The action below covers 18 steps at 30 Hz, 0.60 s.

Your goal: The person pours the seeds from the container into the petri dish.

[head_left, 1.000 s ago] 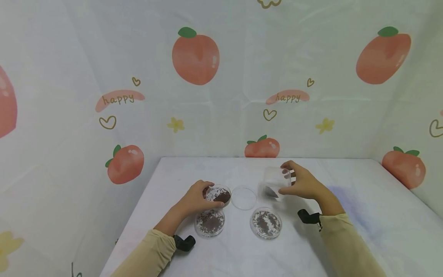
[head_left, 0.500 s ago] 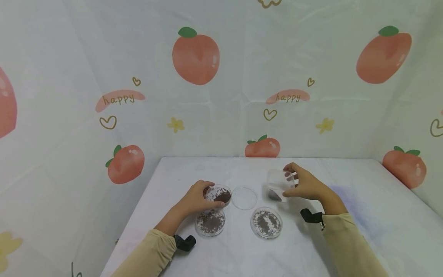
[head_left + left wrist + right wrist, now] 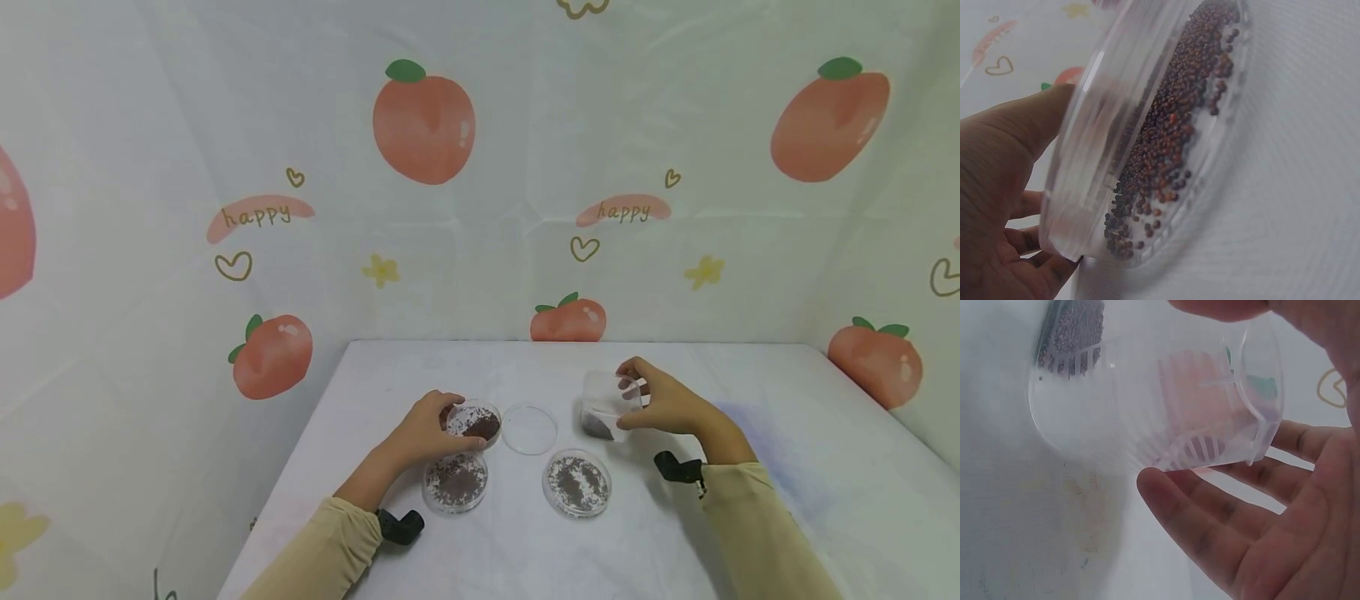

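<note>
My left hand (image 3: 423, 429) holds a clear petri dish (image 3: 474, 411) by its sides, thumb and fingers around the edge. Small dark brown seeds (image 3: 1172, 119) lie in it, gathered toward one side. With my right hand (image 3: 663, 407) I grip a clear plastic cup (image 3: 602, 387) at its rim end. The cup tilts, and dark seeds (image 3: 1075, 337) collect at its bottom corner. Whether it touches the table is hard to tell. Between the hands lies a clear round lid or dish (image 3: 529, 430) with no seeds visible on it.
Two more petri dishes with scattered dark seeds sit nearer me: a left dish (image 3: 455, 483), close to my left wrist, and a right dish (image 3: 577, 483). White cloth covers the table (image 3: 487, 554). A fruit-printed curtain (image 3: 487, 275) hangs behind it.
My right hand and the cup have shifted slightly right and a little lower in the head view. The left hand and its petri dish stay in place.
</note>
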Motion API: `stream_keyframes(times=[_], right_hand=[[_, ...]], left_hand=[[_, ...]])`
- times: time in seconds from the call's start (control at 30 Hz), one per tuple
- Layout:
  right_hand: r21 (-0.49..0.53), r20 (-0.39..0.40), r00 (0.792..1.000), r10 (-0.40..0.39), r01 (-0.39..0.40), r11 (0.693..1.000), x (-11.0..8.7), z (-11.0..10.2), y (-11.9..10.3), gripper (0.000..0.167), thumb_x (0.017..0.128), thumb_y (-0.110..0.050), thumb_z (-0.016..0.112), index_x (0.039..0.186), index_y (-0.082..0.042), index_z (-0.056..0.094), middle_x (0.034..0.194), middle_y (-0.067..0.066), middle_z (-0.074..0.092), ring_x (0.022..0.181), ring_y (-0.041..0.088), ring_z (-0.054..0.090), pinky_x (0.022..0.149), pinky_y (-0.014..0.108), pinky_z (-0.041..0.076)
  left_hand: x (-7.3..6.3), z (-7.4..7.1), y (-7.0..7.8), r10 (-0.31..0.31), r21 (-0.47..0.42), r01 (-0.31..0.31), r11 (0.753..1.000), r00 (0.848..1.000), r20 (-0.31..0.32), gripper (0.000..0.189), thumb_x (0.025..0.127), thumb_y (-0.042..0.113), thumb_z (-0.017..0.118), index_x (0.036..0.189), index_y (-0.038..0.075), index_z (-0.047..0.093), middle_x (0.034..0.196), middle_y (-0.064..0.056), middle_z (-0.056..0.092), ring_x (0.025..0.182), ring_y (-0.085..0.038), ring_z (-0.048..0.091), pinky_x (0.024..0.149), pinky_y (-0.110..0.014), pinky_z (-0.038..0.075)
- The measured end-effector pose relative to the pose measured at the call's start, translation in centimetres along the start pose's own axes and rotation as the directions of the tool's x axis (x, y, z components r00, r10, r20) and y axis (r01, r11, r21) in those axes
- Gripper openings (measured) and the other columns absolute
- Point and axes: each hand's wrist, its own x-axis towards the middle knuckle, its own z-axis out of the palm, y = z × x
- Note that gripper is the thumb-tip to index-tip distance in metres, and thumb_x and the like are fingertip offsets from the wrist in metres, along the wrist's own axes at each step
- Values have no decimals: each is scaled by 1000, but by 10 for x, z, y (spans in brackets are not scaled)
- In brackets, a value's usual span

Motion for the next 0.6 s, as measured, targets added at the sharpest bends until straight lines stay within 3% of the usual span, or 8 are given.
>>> stream_keyframes(times=[0.37,0.6], right_hand=[[8,42,999,22,-23,1000,0,0,0,78,82,-20,85,145,-5,42,139,22,56,129,41,60,97,48,54],[-59,68,998,13,-9,998,-1,1,-6,96,82,-24,85,158,-6,29,144,27,53,130,44,58,101,57,52]], left_hand=[[-1,0,1,-18,2,18,1000,1000,-6,85,78,51,93,144,8,62,109,-2,60,95,-15,53,84,-36,49],[-2,-2,6,-22,0,22,1000,1000,-5,84,78,49,93,144,7,62,111,-3,60,97,-15,53,86,-37,49]])
